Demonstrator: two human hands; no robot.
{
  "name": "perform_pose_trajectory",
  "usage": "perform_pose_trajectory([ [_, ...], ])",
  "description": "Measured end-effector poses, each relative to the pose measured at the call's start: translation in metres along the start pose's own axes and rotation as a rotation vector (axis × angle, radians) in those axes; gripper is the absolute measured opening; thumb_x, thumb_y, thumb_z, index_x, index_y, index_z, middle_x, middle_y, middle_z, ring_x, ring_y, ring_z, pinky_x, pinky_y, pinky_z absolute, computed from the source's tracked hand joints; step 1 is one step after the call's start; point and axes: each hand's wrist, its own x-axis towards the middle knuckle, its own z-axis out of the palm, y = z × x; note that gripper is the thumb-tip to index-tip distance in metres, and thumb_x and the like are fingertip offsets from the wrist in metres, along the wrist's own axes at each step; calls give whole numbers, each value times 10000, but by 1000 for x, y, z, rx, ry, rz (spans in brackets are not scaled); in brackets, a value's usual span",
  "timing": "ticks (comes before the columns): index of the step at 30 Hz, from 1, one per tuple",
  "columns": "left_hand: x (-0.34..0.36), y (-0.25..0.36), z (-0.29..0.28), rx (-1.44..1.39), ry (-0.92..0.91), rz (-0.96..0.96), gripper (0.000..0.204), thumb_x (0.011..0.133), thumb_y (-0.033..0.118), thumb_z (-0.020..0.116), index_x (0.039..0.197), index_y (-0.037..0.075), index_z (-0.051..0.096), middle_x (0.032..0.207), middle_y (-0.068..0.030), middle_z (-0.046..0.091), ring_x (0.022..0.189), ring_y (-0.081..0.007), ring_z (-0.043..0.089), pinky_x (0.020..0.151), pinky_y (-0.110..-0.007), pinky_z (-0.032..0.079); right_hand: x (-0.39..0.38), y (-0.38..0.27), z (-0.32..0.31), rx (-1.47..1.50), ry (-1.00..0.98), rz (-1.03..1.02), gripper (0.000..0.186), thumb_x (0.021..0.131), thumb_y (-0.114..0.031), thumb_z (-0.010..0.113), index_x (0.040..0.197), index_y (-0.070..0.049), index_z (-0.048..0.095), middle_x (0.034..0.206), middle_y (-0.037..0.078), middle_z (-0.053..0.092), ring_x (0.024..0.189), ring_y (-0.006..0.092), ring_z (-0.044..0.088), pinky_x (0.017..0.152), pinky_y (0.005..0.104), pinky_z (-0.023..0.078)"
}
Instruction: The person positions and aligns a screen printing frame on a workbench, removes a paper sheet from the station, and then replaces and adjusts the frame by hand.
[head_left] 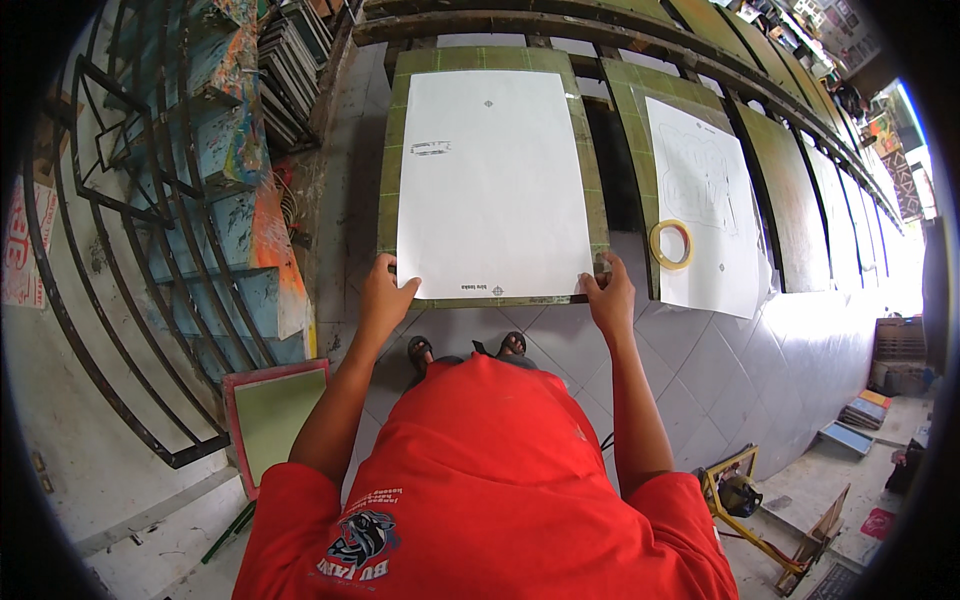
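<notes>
A large white paper sheet (495,190) with small printed marks lies over a green board (393,200) in front of me. At the sheet's near left corner, my left hand (382,298) is closed, its thumb on the paper and its fingers by the board's edge. My right hand (610,300) grips the near right corner the same way. Parts of the fingers are hidden, so I cannot tell how far they reach under the paper. To the right, another sheet (700,190) with faint line drawings rests on a second board (640,150), under a yellow tape roll (671,245).
More green boards (785,190) continue rightward along a dark rail (600,35). Black metal bars (135,300) and paint-splashed blue steps (230,310) stand at left. A red-framed screen (285,415) leans near my left arm. Stacked frames (290,85) stand at the far left.
</notes>
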Motion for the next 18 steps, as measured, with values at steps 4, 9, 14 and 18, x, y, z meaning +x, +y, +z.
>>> perform_pose_trajectory([
  [4,0,-2,1,-28,-3,-8,386,724,118,729,1008,8,492,578,-88,588,482,-172,539,469,-330,385,0,0,0,22,-7,9,492,779,-131,681,1220,-19,496,754,139,642,687,253,635,658,364,490],
  [9,-1,-1,0,-11,4,-8,397,719,117,728,1016,0,493,580,-92,583,490,-174,537,473,-332,383,1,-1,0,15,-4,3,488,777,-120,680,1218,-21,494,752,131,642,681,246,633,654,360,490],
  [14,-3,3,-2,-25,5,-13,405,718,120,728,1024,-5,493,570,-84,566,484,-177,519,476,-338,380,0,-3,0,-6,-2,4,482,777,-116,679,1214,-23,497,753,129,642,682,245,634,655,360,491],
  [18,-3,6,-2,-5,7,-18,409,717,132,730,1021,-5,492,565,-82,556,485,-182,513,478,-340,377,1,-4,-1,-11,-7,11,484,775,-113,678,1213,-18,496,745,129,644,680,263,638,657,368,494],
])
